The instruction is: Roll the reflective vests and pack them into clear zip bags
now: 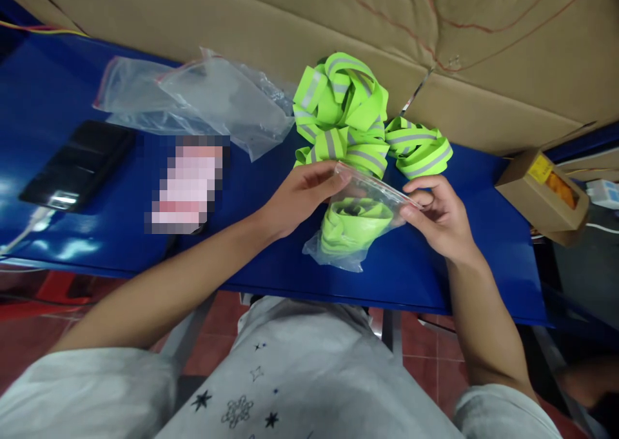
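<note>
Between my hands is a clear zip bag [316, 251] with a rolled neon-yellow band [356, 225] inside it. My left hand [305, 194] pinches the bag's zip edge at its left end. At the right end of that edge, the thumb and fingers of my right hand [438, 216] are closed on the plastic. Just beyond the bag lies a heap of neon-yellow bands with grey reflective stripes [341, 107]. A smaller bundle of the same bands [420, 147] sits to its right.
Several clear plastic bags [213, 97] lie at the back left of the blue table [488, 252]. A black power bank [80, 165] with a white cable and a blurred-out phone [186, 184] are at left. A cardboard box [541, 194] stands at the right end, against brown sheeting [242, 20].
</note>
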{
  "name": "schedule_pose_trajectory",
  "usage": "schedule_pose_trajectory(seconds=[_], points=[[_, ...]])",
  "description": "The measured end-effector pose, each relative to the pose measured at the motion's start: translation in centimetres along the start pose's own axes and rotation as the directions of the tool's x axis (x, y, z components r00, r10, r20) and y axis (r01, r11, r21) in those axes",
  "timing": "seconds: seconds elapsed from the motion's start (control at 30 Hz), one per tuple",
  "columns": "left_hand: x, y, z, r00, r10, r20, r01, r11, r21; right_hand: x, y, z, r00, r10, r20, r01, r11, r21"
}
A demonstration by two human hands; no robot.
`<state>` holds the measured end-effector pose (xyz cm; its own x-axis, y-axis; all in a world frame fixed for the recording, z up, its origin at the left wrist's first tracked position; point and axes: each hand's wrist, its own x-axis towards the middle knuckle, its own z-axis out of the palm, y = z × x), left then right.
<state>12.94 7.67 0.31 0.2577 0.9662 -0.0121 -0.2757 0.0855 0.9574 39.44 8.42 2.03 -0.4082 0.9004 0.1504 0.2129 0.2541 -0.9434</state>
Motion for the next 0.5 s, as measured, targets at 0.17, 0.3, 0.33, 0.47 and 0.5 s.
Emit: schedule_pose_trajectory(seconds=[0.17, 0.3, 0.33, 0.47, 0.5], points=[[-0.1, -0.18, 0.24, 0.977, 0.16, -0.145, -0.142, 0.982, 0.124, 0.37, 0.06, -0.55, 0.993, 0.114, 0.007, -0.114, 0.991, 0.074], [-0.1, -0.2, 0.43, 0.969, 0.182, -0.167, -0.168, 0.981, 0.095, 0.75, 0.16, -0.31, 0.985, 0.168, -0.035, -0.163, 0.98, 0.109], [-0.09, -0.22, 0.47, 0.968, 0.182, -0.17, -0.168, 0.981, 0.093, 0.72, 0.18, -0.29, 0.985, 0.166, -0.051, -0.16, 0.981, 0.107], [-0.15, -0.22, 0.66, 0.964, 0.181, -0.193, -0.157, 0.979, 0.133, 0.33, 0.14, -0.17, 0.992, 0.092, -0.087, -0.086, 0.994, 0.074], [-0.19, -0.21, 0.72, 0.964, 0.184, -0.194, -0.158, 0.977, 0.141, 0.25, 0.08, -0.05, 0.993, 0.073, -0.091, -0.068, 0.996, 0.055]])
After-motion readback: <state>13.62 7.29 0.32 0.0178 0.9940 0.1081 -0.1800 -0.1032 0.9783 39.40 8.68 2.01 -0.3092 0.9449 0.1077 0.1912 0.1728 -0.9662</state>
